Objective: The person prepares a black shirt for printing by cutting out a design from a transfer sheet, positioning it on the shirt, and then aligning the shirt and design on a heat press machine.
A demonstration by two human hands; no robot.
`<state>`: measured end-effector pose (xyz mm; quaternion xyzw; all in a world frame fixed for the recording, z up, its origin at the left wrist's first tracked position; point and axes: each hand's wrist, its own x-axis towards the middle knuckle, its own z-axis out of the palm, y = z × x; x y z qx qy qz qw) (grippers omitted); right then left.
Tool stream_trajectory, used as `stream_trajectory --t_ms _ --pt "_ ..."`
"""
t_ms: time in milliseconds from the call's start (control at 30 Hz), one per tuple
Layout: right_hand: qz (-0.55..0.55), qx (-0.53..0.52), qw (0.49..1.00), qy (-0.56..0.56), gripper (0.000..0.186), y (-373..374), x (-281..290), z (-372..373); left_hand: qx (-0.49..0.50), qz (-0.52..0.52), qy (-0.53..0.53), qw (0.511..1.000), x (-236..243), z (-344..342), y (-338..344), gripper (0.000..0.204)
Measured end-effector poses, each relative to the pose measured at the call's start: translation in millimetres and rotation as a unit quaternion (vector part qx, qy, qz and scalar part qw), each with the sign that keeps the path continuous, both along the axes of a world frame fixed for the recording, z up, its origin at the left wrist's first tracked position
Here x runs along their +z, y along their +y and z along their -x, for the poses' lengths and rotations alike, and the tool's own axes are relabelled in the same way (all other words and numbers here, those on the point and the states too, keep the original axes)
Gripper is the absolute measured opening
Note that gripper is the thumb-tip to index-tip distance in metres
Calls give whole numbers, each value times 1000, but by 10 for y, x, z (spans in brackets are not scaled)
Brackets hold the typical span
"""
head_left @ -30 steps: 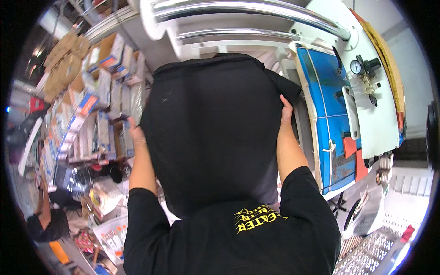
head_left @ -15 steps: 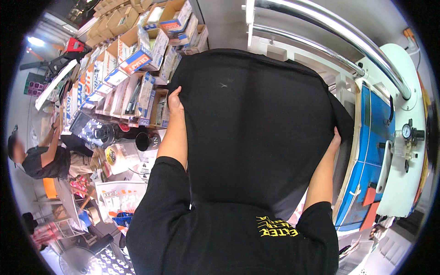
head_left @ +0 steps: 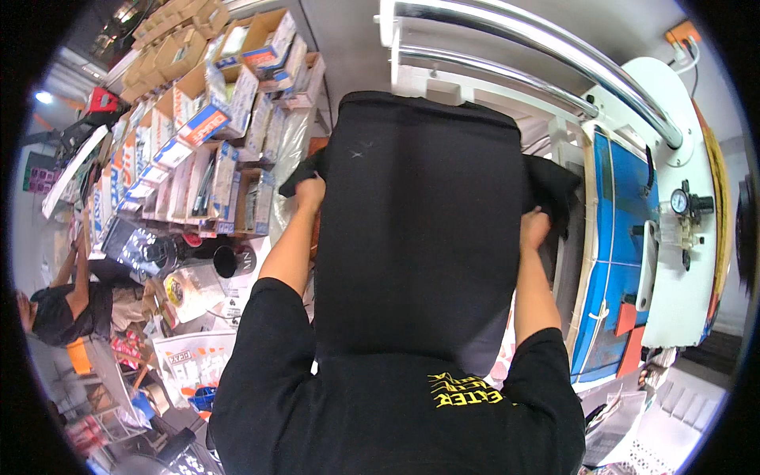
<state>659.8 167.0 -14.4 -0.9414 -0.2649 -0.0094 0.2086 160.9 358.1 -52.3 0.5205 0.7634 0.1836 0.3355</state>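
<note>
"Where's the black garment (head_left: 419, 237) from over there?"

"Right in front of the person, spread flat and smooth, straight down both sides. Its near end reaches the person's own shirt (head_left: 380, 427). There's a small pale mark (head_left: 360, 150) near the far left corner."

"And the left hand (head_left: 311, 192)?"

"At the garment's left edge, near the far end. Fingers closed on a bunch of black cloth, with a bit of it poking out past the thumb."

"The right hand (head_left: 535, 229)?"

"Curled up nearly into a fist on the other side, a little closer to the body, gripping the loose cloth that hangs out there. Some of the fingers I can't make out against the black."

"What's around them?"

"Beyond the garment, steel bars (head_left: 499, 70) run across toward a white end plate (head_left: 673, 293). A blue panel (head_left: 625, 237) stands to the right of the right hand, with a round gauge (head_left: 678, 201) past it. Off to the left, cardboard boxes (head_left: 190, 119) are piled up, and another person (head_left: 71, 305) is over by them."
</note>
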Motion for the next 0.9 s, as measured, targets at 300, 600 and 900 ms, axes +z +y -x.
stream_trajectory --t_ms 300,600,900 --pt "-161 128 908 364 54 -689 505 487 73 292 -453 839 447 111 -1051 56" --pt "-250 -19 670 699 47 -2514 -280 838 29 72 -389 918 615 530 -2603 40" --pt "-295 -40 567 768 44 -2926 259 744 -41 235 -518 821 104 1697 -2892 54"
